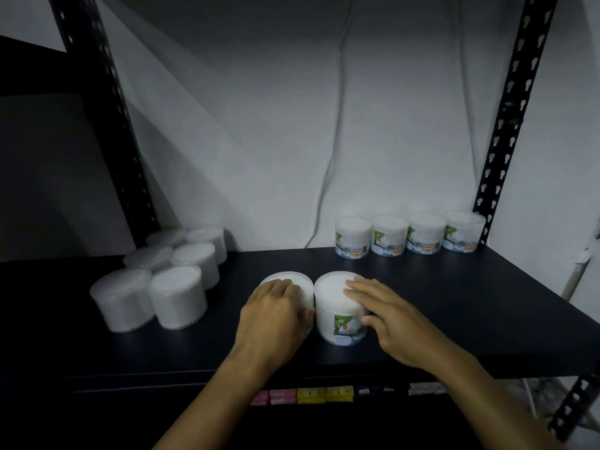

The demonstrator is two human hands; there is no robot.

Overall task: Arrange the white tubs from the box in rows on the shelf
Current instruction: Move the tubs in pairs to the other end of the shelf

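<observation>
both hands worked near the shelf's [454, 319] front edge: left hand [276, 316] cupped over one tub [292, 280], right hand [386, 316] spread across its touching neighbour [337, 306], probably pairing them for a row like the back-right four [409, 235].

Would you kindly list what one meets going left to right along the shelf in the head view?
Cluster of six plain tubs → left hand on a tub → right hand on the labelled tub → back row of four labelled tubs, all on the dark shelf.
</observation>
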